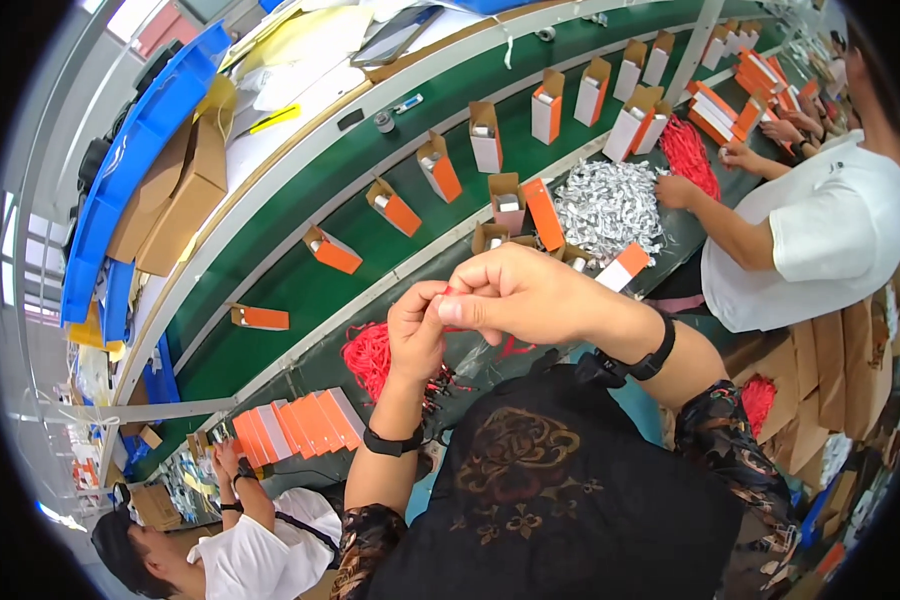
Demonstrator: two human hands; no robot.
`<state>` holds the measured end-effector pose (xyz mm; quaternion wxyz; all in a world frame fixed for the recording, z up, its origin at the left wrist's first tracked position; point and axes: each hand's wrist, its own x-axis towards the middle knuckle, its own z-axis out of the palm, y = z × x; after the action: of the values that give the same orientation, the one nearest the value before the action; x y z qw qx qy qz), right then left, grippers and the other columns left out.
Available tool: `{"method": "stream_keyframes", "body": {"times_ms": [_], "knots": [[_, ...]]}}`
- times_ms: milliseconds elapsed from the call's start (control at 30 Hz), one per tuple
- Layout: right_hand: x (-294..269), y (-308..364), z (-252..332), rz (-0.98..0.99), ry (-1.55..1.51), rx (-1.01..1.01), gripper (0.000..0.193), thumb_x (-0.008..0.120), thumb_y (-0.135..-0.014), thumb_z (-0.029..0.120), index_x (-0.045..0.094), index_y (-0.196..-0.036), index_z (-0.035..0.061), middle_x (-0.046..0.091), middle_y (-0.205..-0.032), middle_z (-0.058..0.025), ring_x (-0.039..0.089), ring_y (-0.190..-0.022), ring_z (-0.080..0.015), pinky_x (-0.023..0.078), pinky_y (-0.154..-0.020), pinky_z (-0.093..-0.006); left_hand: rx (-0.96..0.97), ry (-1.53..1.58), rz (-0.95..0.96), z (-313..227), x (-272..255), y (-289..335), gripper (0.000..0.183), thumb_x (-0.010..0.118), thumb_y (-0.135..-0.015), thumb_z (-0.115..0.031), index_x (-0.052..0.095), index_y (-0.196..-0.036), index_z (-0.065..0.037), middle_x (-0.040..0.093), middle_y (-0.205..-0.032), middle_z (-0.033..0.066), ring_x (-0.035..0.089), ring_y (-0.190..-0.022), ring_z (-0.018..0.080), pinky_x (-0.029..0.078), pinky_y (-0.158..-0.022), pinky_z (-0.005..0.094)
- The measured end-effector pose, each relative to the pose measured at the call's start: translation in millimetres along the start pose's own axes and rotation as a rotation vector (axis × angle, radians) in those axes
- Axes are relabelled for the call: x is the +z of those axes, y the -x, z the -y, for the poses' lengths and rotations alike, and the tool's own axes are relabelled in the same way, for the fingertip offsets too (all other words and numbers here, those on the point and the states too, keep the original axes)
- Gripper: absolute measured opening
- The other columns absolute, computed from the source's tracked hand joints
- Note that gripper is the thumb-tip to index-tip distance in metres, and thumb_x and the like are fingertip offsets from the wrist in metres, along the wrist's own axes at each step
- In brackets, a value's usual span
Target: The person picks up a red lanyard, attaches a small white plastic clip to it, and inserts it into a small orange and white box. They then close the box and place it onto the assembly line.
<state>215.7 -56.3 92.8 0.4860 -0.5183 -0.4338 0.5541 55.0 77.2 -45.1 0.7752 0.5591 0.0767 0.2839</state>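
Observation:
My left hand (416, 330) and my right hand (500, 296) meet above the dark worktop, fingers pinched together. Between the fingertips shows a small bit of red cord (449, 291); the rest of it is hidden by my fingers. Just beyond my left wrist lies a bundle of red cords (368, 362) with dark ends. Past my right hand sit a heap of small silver-wrapped pieces (610, 210) and an orange-and-white box (543, 214) leaning among open cartons. Another orange-and-white box (623, 267) lies close to my right forearm.
A green conveyor belt (300, 305) carries several open orange-and-white boxes (438, 168). Flat orange boxes (305, 425) stand in a row at the left, near a seated co-worker (270, 545). At the right, another co-worker (805, 225) reaches toward more red cords (688, 160).

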Motion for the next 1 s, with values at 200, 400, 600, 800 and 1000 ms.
{"method": "stream_keyframes", "body": {"times_ms": [200, 400, 600, 800, 1000], "knots": [[-1.4, 17.9, 11.4, -0.258, 0.699, -0.296, 0.029, 0.07, -0.092, 0.027, 0.063, -0.081, 0.0016, 0.052, -0.06, -0.0061, 0.051, -0.054, -0.0121, 0.038, -0.051, -0.0308, 0.082, -0.239, 0.007, 20.6, -1.6, 2.4, 0.02, 0.057, -0.1, -0.014, 0.065, -0.108, 0.003, 0.067, -0.099, 0.0052, 0.06, -0.087, 0.0103, 0.048, -0.079, 0.0245], [2.3, 28.1, 23.6, -0.275, 0.483, -0.304, 0.033, 0.07, -0.092, 0.023, 0.056, -0.072, 0.0012, 0.048, -0.059, -0.0026, 0.044, -0.055, -0.0093, 0.037, -0.052, -0.029, 0.139, -0.173, 0.071, 33.1, 44.0, 1.7, 0.034, 0.054, -0.102, -0.024, 0.061, -0.119, 0.004, 0.064, -0.113, 0.0099, 0.061, -0.1, 0.016, 0.049, -0.087, 0.0294], [-5.2, 31.2, 19.6, -0.267, 0.225, -0.288, 0.036, 0.068, -0.092, 0.021, 0.051, -0.066, 0.0029, 0.048, -0.059, 0.0, 0.044, -0.058, -0.0057, 0.038, -0.053, -0.028, 0.319, -0.689, 0.307, 35.1, 77.1, -6.5, 0.032, 0.06, -0.094, -0.019, 0.059, -0.117, 0.003, 0.061, -0.119, 0.0151, 0.059, -0.112, 0.0272, 0.047, -0.095, 0.0367], [-41.4, 61.5, -9.3, -0.448, 0.137, -0.312, 0.04, 0.066, -0.092, 0.018, 0.042, -0.063, 0.0047, 0.047, -0.058, 0.0014, 0.04, -0.057, -0.0054, 0.036, -0.052, -0.0293, -0.002, -0.815, 0.361, 35.8, 60.8, 18.4, 0.017, 0.058, -0.093, -0.016, 0.06, -0.098, 0.001, 0.059, -0.107, 0.0155, 0.057, -0.102, 0.0296, 0.044, -0.089, 0.0418], [-40.0, 81.1, -148.8, -0.658, 0.11, -0.202, 0.036, 0.07, -0.09, 0.019, 0.051, -0.064, 0.0022, 0.051, -0.06, 0.0009, 0.044, -0.057, -0.0074, 0.037, -0.051, -0.0299, -0.15, 0.187, 0.018, 21.9, 44.7, 53.2, 0.03, 0.061, -0.097, -0.035, 0.054, -0.096, -0.006, 0.059, -0.107, 0.0114, 0.06, -0.101, 0.0266, 0.049, -0.093, 0.049]]}}
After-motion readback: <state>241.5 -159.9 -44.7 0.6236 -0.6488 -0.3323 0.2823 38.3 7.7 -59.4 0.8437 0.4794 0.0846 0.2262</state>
